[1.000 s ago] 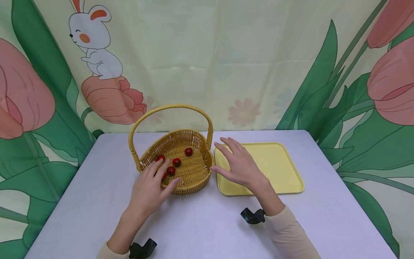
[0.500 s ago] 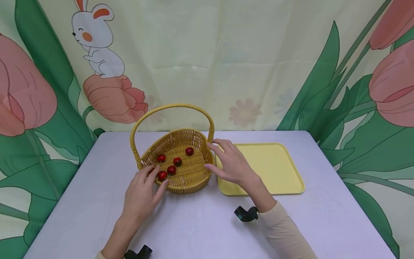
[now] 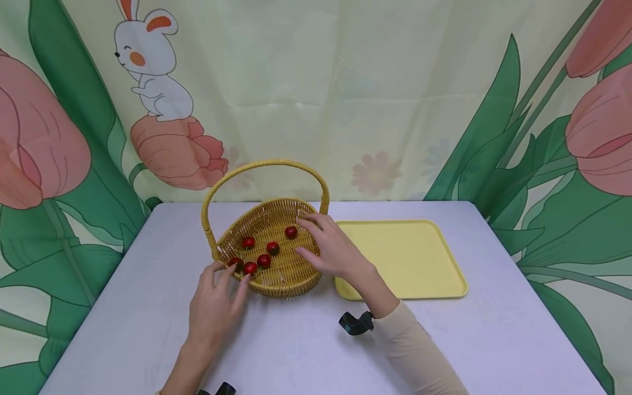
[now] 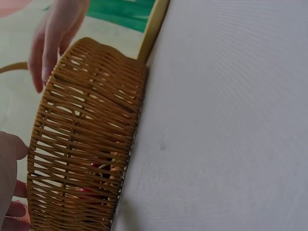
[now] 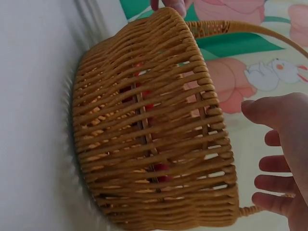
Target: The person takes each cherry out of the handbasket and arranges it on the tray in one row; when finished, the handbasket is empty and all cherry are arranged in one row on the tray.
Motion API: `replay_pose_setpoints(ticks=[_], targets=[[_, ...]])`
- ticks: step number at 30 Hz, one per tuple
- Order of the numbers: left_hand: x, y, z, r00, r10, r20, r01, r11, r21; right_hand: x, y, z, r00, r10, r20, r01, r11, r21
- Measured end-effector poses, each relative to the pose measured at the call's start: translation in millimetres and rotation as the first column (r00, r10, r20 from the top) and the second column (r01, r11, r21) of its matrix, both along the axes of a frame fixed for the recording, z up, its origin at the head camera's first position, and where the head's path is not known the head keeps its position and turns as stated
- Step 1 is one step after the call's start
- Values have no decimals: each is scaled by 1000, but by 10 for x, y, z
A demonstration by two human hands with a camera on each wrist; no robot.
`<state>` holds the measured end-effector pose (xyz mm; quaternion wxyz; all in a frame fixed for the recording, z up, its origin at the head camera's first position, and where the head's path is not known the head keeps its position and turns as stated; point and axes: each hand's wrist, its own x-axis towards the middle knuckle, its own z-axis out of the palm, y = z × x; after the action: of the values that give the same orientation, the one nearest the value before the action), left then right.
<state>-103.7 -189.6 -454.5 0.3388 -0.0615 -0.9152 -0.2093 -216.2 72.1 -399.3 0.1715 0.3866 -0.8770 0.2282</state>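
A woven wicker basket (image 3: 283,288) with a tall arched handle stands left of centre on the table. Several dark red cherries (image 3: 264,260) lie inside it, most toward its left side. At the front left rim is my left hand (image 3: 214,310), its fingertips by the edge close to the nearest cherries; it holds no cherry that I can see. My right hand (image 3: 336,249) hovers over the basket's right side, thumb and fingers spread apart with nothing between them. In the right wrist view, the fingers (image 5: 274,183) are beyond the rim, apart from the wicker wall.
A yellow rectangular tray (image 3: 407,260) lies flat to the right of the basket, partly behind my right forearm. A white cloth covers the table (image 3: 296,351). Behind it hangs a curtain (image 3: 276,82) printed with tulips and a rabbit.
My left hand has drawn back from above the cherries to the front left rim. My right hand has moved left, from over the tray's edge to over the basket. The cherries seem unmoved.
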Motion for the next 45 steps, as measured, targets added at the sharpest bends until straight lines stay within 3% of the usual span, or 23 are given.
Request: replay_pose_setpoints(ticks=[5,19,36,45], targets=[[1,-14,-24,999,23,-28,-22,999,31,-86,-116,-12,999,-1,44,0,1000,19],[7,-6,-66,998,40,45,-43,995,87,-364,-364,-91,984,-56,170,38,993,108],[25,-3,-101,997,54,48,-59,993,98,-612,-615,-183,934,-102,343,46,985,166],[17,-7,-113,998,61,32,-63,994,87,-676,-674,-233,932,-116,345,41,975,217]])
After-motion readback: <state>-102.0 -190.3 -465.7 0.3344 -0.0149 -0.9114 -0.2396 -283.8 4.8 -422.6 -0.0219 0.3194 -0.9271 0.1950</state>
